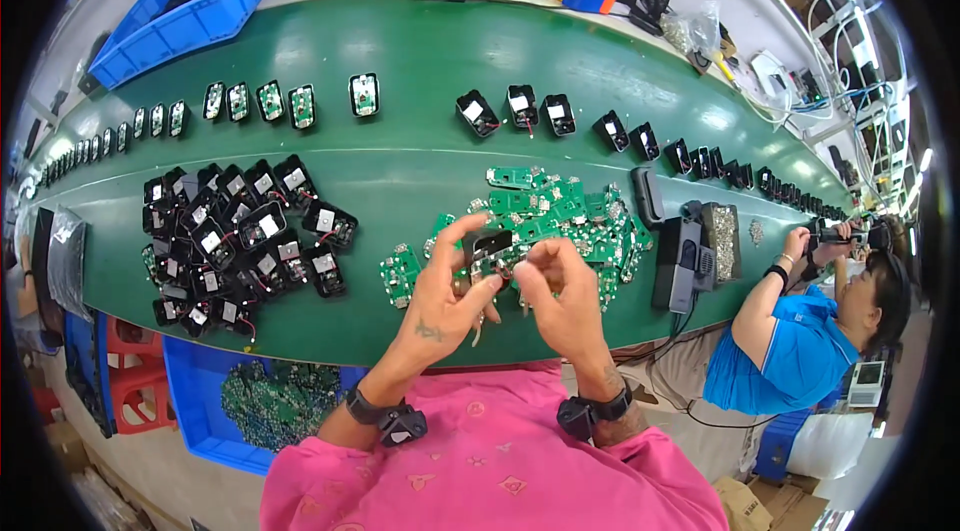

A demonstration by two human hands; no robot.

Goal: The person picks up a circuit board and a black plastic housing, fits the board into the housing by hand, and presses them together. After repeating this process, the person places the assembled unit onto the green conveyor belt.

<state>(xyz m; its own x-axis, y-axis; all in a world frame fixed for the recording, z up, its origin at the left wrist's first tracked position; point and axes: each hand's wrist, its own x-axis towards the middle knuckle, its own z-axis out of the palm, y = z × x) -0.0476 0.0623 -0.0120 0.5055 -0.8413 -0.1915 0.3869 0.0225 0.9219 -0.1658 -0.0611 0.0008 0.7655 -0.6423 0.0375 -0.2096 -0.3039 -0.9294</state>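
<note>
One small black case [490, 244] at the middle of the head view, held up over the front part of a green table [420, 51]. Left hand [438, 289] curled round it — index finger arched over the far side, thumb bent in from the near side, hold partly closed with the case inside. Right hand [562, 299] just beside, thumb and forefinger bent close together at the right end of the case; cannot tell whether pinched on some small part or only touching.

Beneath and beyond both hands, a loose heap of green circuit boards [545, 203]. To the left, a pile of black cases [240, 231], some with red wires showing. Across the table, a curved row — filled cases [365, 96] with green boards on the left, open cases [521, 106] on the right. At upper left, a blue crate [190, 36]; below the near table edge, a blue bin [190, 401] with more boards inside. Right of the heap, a grey device [680, 266] and, just beside, a box [738, 249] of small metal parts. Farther right, a co-worker [795, 356] in a blue shirt, arms raised
</note>
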